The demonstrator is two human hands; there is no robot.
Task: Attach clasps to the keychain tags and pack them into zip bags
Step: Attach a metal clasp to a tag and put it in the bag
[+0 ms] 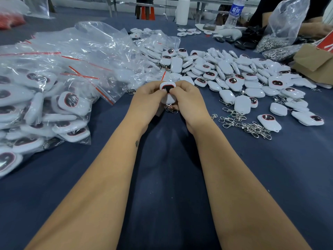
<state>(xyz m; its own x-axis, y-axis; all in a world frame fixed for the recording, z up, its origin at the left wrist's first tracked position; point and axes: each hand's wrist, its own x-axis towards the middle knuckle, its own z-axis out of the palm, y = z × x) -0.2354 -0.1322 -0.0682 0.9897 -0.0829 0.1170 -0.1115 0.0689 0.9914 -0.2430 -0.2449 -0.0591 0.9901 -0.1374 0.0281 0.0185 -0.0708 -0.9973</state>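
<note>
— Where was the tag held?

— It was pinched between both hands above the blue table, near its middle. The left hand was curled round the tag's left side, and the right hand was curled round its right, thumb tip laid on the dark face. A clasp was seen hanging just under the tag, between the palms.

— And the rest of the stock?

— A loose heap of tags was spread to the right, with bare clasps scattered at its near edge. Filled zip bags were piled on the left, and empty bags were stacked behind them.

— Anything farther back?

— A water bottle and a white roll were stood at the far edge. A clear bag of metal parts was seen at the far right.
</note>
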